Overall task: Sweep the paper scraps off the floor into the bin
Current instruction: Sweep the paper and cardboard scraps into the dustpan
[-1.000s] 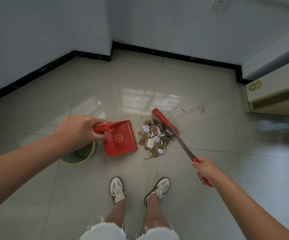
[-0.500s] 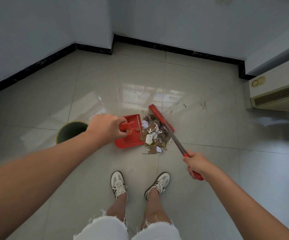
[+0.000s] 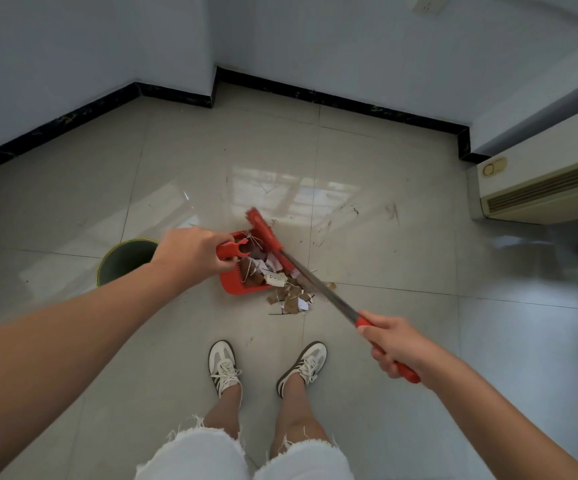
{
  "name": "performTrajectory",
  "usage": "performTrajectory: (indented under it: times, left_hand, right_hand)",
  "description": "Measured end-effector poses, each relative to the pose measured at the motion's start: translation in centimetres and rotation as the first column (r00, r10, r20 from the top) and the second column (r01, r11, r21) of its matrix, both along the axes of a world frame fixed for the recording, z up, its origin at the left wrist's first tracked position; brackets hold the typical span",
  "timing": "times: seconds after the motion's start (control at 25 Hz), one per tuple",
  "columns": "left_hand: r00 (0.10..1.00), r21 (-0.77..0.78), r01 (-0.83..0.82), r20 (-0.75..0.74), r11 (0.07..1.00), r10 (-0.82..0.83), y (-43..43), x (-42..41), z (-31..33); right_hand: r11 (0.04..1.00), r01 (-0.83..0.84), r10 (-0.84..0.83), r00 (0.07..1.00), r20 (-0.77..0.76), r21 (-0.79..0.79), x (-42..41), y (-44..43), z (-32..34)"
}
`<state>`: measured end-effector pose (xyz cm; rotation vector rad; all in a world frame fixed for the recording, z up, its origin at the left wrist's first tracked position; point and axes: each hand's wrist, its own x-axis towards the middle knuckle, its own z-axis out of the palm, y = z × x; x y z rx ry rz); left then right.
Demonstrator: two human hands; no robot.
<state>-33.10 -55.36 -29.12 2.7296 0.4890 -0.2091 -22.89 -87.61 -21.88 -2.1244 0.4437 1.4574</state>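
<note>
While the sweep is under way: left hand (image 3: 190, 252), fingers wrapped round the handle of the red plastic dustpan (image 3: 237, 280), pan flat on the glossy tiled floor (image 3: 401, 341). Right hand (image 3: 393, 346), fist closed on the red grip of the long-handled red broom (image 3: 266, 233), shaft running near-right to far-left, head at the pan's mouth. Brown and white paper scraps (image 3: 291, 299): part inside the pan, part loose on the tiles just right and near of its lip. Green round bin (image 3: 123, 259): left of the pan, nearer the left hand. Judgement: remaining scraps need a leftward stroke into the pan.
</note>
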Motion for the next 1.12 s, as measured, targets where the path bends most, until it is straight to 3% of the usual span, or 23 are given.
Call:
performTrajectory:
  times: [0.12,0.28,0.48,0.64,0.88,1.12]
  left_hand:
    - [0.991,-0.05,-0.099,0.085,0.994,0.103,1.0,-2.4,1.8]
    - [0.982,-0.064,-0.181,0.04,0.981,0.184,2.4,-6.3,3.8]
    - [0.986,-0.059,-0.169,0.006,0.984,0.169,2.3,-9.1,3.2]
    - [0.991,0.001,-0.132,0.0,0.991,0.132,1.5,-7.9,1.4]
    - [0.992,0.025,-0.123,-0.009,0.992,0.123,1.7,-6.3,0.9]
    - [0.995,0.031,-0.095,-0.004,0.995,0.095,1.3,-7.1,0.5]
  right_hand:
    - [1.0,0.0,0.001,0.998,0.06,-0.005,-0.2,-2.5,2.5]
    - [0.997,0.056,-0.05,0.991,0.128,-0.049,-0.8,-3.5,0.7]
    - [0.97,0.193,-0.182,0.98,0.085,-0.15,-1.1,-3.0,-4.4]
    - [0.951,0.284,-0.284,0.959,0.017,-0.122,-3.6,-0.7,-6.8]
    - [0.995,0.031,-0.027,0.999,0.037,-0.095,-7.0,2.4,-7.0]
    - [0.966,-0.257,0.256,0.966,-0.035,-0.037,-9.1,3.6,-4.8]
